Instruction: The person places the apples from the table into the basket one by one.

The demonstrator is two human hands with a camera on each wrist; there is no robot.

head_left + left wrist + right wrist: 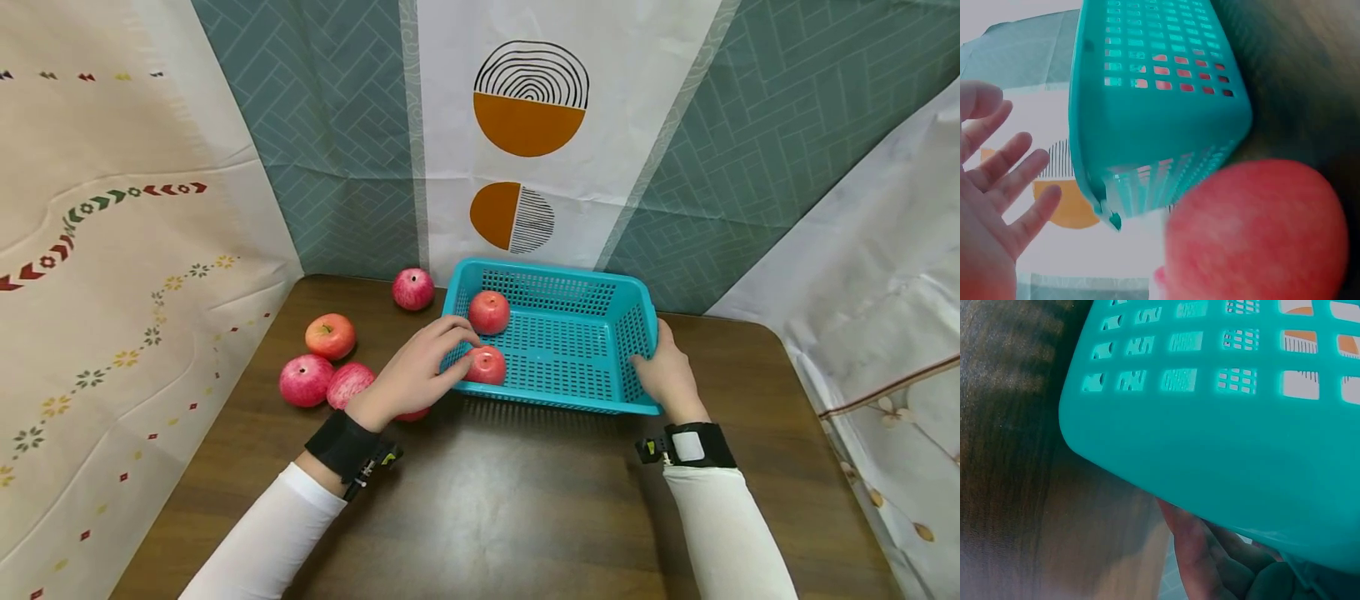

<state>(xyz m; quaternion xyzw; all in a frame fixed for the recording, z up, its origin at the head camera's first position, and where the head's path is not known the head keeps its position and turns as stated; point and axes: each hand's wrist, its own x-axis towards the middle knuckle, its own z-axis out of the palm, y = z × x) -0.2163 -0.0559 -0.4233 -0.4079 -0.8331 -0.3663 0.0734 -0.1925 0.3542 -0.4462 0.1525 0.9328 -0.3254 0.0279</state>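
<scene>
A turquoise perforated basket [558, 406] sits on the table, with one red apple [489, 312] and a second apple [486, 365] in its left end. Over the basket's left rim reaches my left hand [420, 367]; its fingers are close to the nearer apple. In the left wrist view that hand [1004, 181] has loosely spread fingers and nothing in its grasp. My right hand [666, 373] grips the basket's right end, thumb on the inside. Seen from the right wrist, the basket wall [1210, 456] hides part of the fingers [1194, 556].
Left of the basket lie more apples: one at the back [412, 289], an orange-red one [330, 337], two pinkish ones [306, 381] and another apple [414, 414] partly hidden under my left wrist. Patterned cloth [525, 208] hangs behind the wooden table [480, 508].
</scene>
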